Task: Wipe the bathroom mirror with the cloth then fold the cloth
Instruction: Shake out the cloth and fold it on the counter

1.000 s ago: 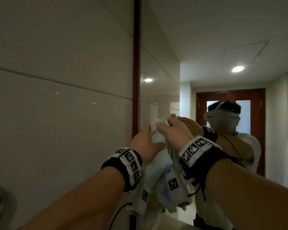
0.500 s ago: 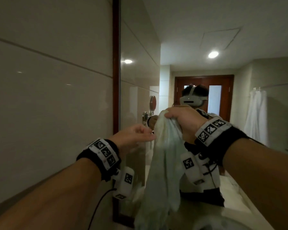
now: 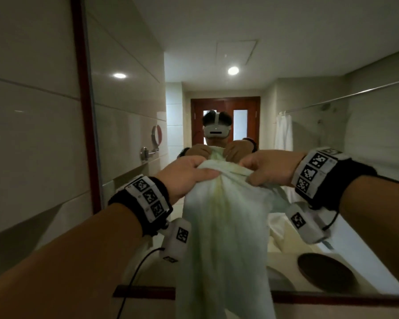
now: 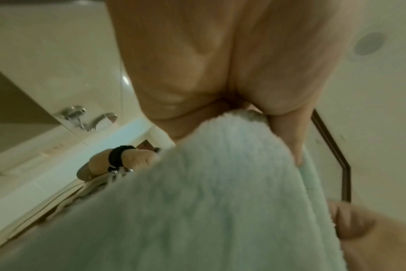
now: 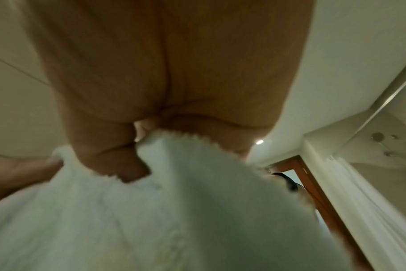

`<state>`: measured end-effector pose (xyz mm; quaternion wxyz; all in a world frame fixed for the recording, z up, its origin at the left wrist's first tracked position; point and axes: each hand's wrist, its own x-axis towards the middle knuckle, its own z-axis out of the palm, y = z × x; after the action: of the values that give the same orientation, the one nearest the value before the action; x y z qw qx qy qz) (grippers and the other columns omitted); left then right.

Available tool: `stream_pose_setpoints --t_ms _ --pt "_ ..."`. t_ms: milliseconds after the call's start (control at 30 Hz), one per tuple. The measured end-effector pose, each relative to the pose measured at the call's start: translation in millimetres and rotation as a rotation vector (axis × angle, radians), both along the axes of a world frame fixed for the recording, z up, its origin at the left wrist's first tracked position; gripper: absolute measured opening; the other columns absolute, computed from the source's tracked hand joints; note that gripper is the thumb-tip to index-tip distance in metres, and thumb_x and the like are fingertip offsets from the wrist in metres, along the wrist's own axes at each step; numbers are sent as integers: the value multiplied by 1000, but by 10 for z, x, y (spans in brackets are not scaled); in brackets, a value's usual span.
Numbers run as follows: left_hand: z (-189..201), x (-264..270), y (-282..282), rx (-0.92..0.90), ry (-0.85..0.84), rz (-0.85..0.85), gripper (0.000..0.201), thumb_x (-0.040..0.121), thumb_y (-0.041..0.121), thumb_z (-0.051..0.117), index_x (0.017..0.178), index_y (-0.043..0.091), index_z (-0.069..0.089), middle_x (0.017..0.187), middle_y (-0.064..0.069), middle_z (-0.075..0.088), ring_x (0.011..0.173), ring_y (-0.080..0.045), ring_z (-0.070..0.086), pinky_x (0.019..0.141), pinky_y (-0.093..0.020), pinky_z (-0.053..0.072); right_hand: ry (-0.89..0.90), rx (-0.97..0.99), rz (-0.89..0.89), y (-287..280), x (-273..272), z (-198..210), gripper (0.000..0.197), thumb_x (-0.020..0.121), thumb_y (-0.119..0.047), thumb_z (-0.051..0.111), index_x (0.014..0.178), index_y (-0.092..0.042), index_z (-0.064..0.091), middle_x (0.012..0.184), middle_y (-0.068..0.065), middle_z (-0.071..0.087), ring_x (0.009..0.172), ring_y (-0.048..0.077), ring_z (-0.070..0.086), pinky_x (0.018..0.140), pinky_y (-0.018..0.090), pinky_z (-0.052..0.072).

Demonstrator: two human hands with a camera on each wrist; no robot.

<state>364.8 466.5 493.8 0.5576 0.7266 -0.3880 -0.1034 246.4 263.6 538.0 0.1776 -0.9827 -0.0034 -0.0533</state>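
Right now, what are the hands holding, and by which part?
Both hold the cloth by its bunched top edge: the left hand pinches the left part, the right hand the right; the rest hangs down.

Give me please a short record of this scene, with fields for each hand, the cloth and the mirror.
left hand: grips the cloth's top edge
right hand: grips the same edge, close beside the left
cloth: pale, bunched at the top, hangs down unfolded
mirror: in front, shows the person's reflection; cloth not clearly touching it
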Motion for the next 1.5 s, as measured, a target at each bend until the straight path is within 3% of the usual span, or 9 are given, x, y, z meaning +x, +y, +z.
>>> stream_pose_setpoints --t_ms 200,433,567,733,867,967,1167,1300,1500 --pt "2 -388 -632 215 -145 -43 22 85 46 77 89 25 73 84 11 76 85 -11 73 77 -29 57 -220 53 -277 -668 -542 -196 14 85 -11 57 80 -13 71 76 6 70 62 18 66 52 27 56" --pt "-131 -707 -1120 515 -95 -212 42 75 45 83 113 31 74 117 2 76 114 -28 69 107 -53 50 -553 -169 -407 -1219 -1123 63 26 94 -12 49 106 -13 72 96 1 63 89 17 57 76 22 33" --pt "-279 -917 -1336 493 -10 -258 35 90 35 74 120 19 72 122 -4 74 121 -32 65 100 -39 54 -673 -172 -426 -1443 -1339 37 22 96 -17 51 106 -12 70 97 4 63 88 20 54 74 24 31" --pt "-471 -991 -1525 553 -53 -244 24 87 31 77 110 23 76 117 0 76 113 -22 70 105 -44 52 -675 -191 -466 -1708 -1571 52 19 96 -20 53 101 -13 69 90 0 57 85 19 52 73 24 31" --pt "-826 -1018 -1655 594 25 -230 12 89 12 76 99 19 75 97 7 76 88 -5 73 88 -23 59 -652 -212 -569 -2069 -1892 -31 24 96 -26 51 101 -14 71 92 3 60 89 24 56 75 28 34" --pt "-1097 -991 -1680 574 177 -234 20 86 5 77 103 16 75 101 7 78 96 -9 72 104 -31 52 -630 -196 -633 -2367 -2146 -129 27 94 -30 52 102 -15 74 99 8 69 91 28 61 76 31 43" --pt "-1292 -1025 -1844 565 318 -278 26 90 7 73 116 10 73 116 -2 76 110 -17 72 96 -30 56 -467 -223 -746 -3050 -2446 -464 30 97 -33 53 111 -14 72 113 13 68 100 31 60 78 33 42" --pt "-1396 -1066 -1979 582 330 -204 19 87 7 76 99 21 73 106 1 76 106 -23 70 88 -40 58 -372 -200 -773 -3485 -2516 -727 32 97 -36 52 111 -14 71 115 14 67 98 31 58 82 40 46" --pt "-1850 -1153 -2247 1092 -518 192 34 89 28 60 122 20 68 116 -5 69 103 -26 66 85 -33 53 -396 -138 -729 -3835 -2518 -942 36 94 -43 55 104 -13 72 110 15 67 95 35 59 83 45 50"
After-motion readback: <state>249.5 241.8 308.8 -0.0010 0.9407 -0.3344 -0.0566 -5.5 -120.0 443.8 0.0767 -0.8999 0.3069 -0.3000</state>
